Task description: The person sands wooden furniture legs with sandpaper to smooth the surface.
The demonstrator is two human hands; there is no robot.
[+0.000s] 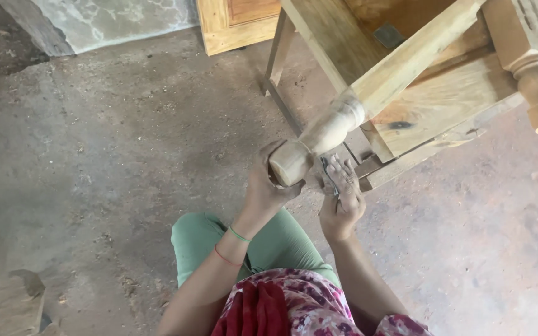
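On the dusty floor [94, 174], the left hand [268, 186] curled its fingers round the turned leg [319, 140] near its foot, right hand [342, 202] pinching sandpaper [330, 174] beside it — stiff, solid wood, likely heavy, best gripped there.

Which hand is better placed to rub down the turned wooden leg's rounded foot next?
Probably the right hand: it holds a small grey abrasive piece beside the pale turned wooden furniture leg, while the left hand is busy gripping its foot.
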